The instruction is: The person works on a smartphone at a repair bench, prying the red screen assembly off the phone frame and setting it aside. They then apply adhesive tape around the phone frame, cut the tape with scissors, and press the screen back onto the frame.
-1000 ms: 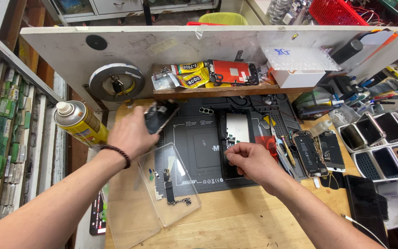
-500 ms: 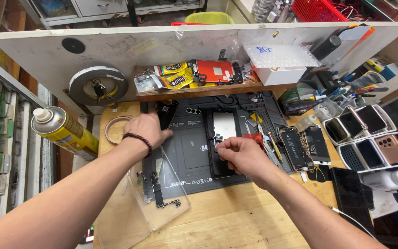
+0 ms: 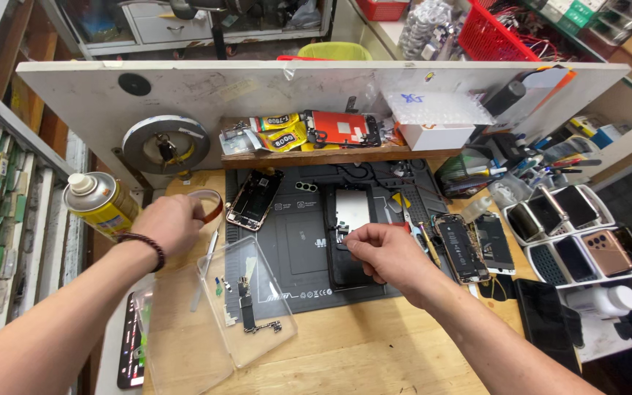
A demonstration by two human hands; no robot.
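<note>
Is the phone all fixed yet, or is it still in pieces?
Still in pieces. Done: an opened phone shell lies aside and small parts sit on a clear tray. In hand: the right hand pinches something small over the open phone; the left hand rests by the tape roll. Left: reassembly.

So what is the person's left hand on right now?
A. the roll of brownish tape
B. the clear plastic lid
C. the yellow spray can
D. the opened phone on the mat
A: the left hand rests on the roll of brownish tape at the mat's left edge; the yellow spray can stands apart to its left, and the opened phone lies untouched to its right.
</note>
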